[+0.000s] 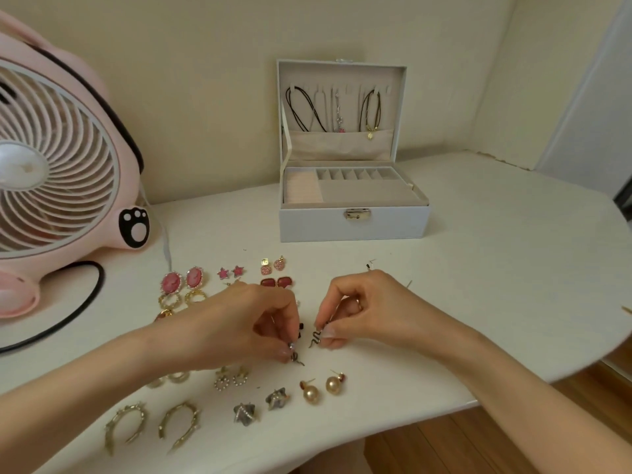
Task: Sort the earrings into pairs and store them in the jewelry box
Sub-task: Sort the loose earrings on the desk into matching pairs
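Nearest the person, on the near side of the two hands, a pair of gold horseshoe hoops (114, 422) with knobbly edges lies flat on the white table (478, 251). To the hoops' right sit two grey star studs (244, 412) and two glossy gold pearl studs (310, 394), and small rings of pearl beads (216, 384) lie just under the left wrist. Past these, the left hand (260, 323) has its thumb and forefinger curled and pinched on a thin, dark, wavy snake earring (297, 359), whose tail reaches the tabletop below the fingertips. Just to its right, across a narrow gap, the right hand (359, 309) pinches a second snake earring (315, 338) in the same way, its other fingers folded in. Beyond the left hand lie oval pink cameo earrings (170, 281) with beaded rims, pink star studs (223, 273), red square studs (284, 281) and pink glittery drops (279, 263), set in pairs. Farther back, well apart from both hands, stands the pale jewelry box (314, 224), its lid upright. Cord necklaces (304, 111) hang inside the lid, and the beige tray has small padded compartments. Off to the far left is a pink fan (68, 159) with a ribbed white grille.
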A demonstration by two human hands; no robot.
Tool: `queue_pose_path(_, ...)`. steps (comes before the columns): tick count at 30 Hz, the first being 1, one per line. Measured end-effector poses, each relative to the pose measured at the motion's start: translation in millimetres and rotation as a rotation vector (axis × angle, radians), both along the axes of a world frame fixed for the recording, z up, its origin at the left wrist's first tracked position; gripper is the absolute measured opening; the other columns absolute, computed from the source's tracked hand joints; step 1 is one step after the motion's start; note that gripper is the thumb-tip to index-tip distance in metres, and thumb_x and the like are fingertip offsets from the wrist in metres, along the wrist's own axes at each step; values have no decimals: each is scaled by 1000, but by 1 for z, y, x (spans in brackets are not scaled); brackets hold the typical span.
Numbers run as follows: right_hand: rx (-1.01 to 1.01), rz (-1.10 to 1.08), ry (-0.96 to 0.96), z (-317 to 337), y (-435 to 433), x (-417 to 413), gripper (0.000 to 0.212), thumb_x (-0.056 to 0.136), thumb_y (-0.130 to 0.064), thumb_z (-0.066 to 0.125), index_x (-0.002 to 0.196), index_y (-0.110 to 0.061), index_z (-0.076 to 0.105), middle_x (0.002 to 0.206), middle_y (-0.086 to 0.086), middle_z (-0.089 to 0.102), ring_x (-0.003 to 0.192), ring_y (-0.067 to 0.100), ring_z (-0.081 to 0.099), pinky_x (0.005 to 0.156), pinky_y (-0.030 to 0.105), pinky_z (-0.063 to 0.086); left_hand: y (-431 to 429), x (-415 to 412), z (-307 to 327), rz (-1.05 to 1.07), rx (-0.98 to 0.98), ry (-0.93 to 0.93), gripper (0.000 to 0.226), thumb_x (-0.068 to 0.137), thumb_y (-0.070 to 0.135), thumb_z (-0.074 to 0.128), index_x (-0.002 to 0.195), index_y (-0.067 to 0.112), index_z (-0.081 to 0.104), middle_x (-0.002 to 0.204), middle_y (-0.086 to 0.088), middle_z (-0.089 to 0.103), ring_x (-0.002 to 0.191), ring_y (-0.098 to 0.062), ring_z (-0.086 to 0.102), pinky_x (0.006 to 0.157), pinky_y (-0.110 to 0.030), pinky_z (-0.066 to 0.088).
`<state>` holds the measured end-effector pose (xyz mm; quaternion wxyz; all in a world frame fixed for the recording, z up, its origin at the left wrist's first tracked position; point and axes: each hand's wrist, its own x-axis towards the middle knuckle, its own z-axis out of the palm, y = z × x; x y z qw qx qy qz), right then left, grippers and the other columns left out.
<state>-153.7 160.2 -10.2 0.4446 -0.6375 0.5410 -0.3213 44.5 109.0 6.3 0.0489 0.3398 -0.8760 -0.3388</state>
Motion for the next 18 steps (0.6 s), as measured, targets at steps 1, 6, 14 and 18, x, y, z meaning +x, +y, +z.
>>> queue_pose_path(1,13,10,-17,0,1,0,15,78,4,68,77,-10,66,74,12,73,71,20,71,72,29,58,1,1,0,-8,-16,3,14,79,17,71,79,27,61,80,17,67,71,-1,63,65,-17,49)
queue_pose_path(6,-25,55,51,0,3,2,15,77,-1,72,77,-16,69,76,-1,72,75,13,68,76,32,57,7,3,-2,-45,-138,-5,17,81,20,68,77,32,58,84,30,59,72,5,56,61,-7,39)
queue_pose_path(14,-63,64,177,-3,1,6,16,74,-4,73,77,-20,74,86,0,71,82,18,67,81,37,55,9,5,-7,-72,-291,-43,20,82,23,66,75,36,52,77,17,58,83,1,53,63,-8,40)
queue_pose_path(18,-99,58,206,-4,0,9,15,73,-6,76,76,-20,75,84,-6,68,75,12,65,77,31,53,8,5,-6,-89,-301,-59,20,82,27,67,74,37,51,78,17,58,84,1,52,65,-8,40)
